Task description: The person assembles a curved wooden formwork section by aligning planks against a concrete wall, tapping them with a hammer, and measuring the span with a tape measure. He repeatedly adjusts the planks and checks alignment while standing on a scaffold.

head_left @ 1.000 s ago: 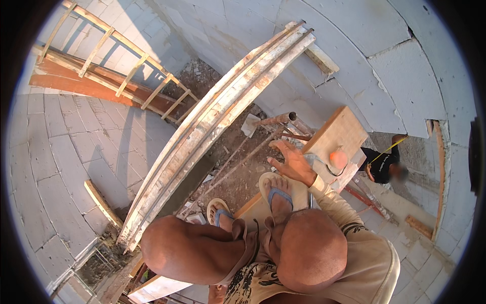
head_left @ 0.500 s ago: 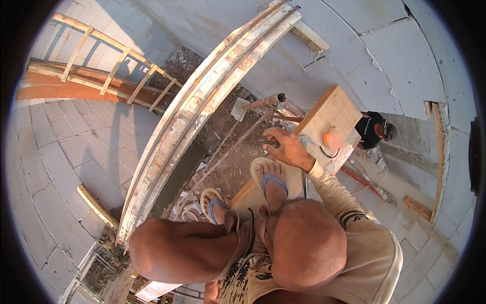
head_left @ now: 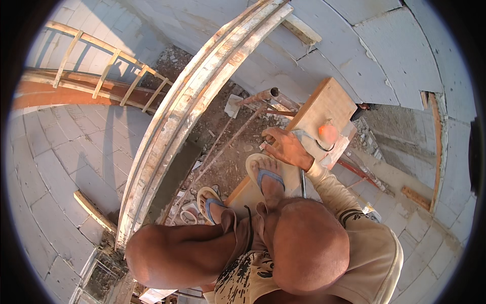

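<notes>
My right hand (head_left: 289, 148) reaches out over the wooden plank (head_left: 324, 109) beside my right foot. Its fingers are curled and the thumb comes close to the index finger; a small greyish bit shows at the tips, too small to name. Just right of the hand, a round orange-pink thing (head_left: 328, 134) with a dark curved band lies on the plank. Below my wrist a thin metal bar (head_left: 303, 183) stands out, partly hidden by my knee. My left hand is out of sight; only a pale bit, maybe a sleeve, shows at the lower edge.
I squat in flip-flops (head_left: 267, 175) on boards high above rubble. A long, curved, mortar-stained beam (head_left: 197, 101) runs along the left. Rusty scaffold tubes (head_left: 263, 96) stand ahead. A wooden ladder (head_left: 104, 73) leans far left. Block walls (head_left: 374, 55) surround me. Another person (head_left: 360, 111) is barely visible behind the plank.
My right hand's fingers have curled in and drawn closer together. The view has shifted slightly, and the other person has mostly dropped out of sight behind the plank.
</notes>
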Demonstrator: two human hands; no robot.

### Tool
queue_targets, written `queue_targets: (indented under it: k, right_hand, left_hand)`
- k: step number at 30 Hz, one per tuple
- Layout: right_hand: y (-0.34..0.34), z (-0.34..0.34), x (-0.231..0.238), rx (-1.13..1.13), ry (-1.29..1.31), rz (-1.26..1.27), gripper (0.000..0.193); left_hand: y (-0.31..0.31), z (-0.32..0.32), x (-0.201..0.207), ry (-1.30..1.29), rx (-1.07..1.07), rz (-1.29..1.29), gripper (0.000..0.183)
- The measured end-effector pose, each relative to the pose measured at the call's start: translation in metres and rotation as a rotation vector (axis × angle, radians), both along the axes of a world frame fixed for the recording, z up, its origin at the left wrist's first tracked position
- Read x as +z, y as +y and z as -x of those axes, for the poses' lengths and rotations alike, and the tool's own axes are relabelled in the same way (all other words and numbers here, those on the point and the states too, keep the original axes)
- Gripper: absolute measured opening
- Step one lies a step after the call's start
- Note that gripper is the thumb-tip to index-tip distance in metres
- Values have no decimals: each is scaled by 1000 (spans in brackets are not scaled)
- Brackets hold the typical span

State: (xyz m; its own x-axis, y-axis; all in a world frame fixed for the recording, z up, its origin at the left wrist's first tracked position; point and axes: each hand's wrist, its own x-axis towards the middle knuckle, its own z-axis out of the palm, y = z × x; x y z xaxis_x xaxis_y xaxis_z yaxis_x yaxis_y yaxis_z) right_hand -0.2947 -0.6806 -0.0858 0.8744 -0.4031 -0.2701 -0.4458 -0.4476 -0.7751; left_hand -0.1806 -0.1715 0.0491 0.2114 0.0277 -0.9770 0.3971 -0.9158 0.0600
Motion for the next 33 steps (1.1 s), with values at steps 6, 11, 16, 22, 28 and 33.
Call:
queue_targets:
  k: [6, 11, 16, 22, 28, 33]
  right_hand:
    - [-1, 6, 5, -38, 19, -33, 41]
    - [0, 8, 9, -43, 57, 0, 38]
    - [1, 4, 9, -56, 1, 25, 34]
    - [-18, 0, 13, -130, -37, 135, 32]
    - [-58, -1, 16, -321, 5, 114, 29]
    - [-62, 14, 14, -345, 8, 228, 25]
  left_hand:
    - [-4, -2, -3, 2, 0, 1, 39]
    - [-2, -2, -6, -3, 17, 11, 40]
    - [-3, -3, -12, -10, 18, 25, 41]
    - [-7, -10, -19, -16, 4, 34, 42]
    - [-8, -13, -25, -24, -4, 53, 43]
    - [-4, -13, -26, -17, -18, 54, 44]
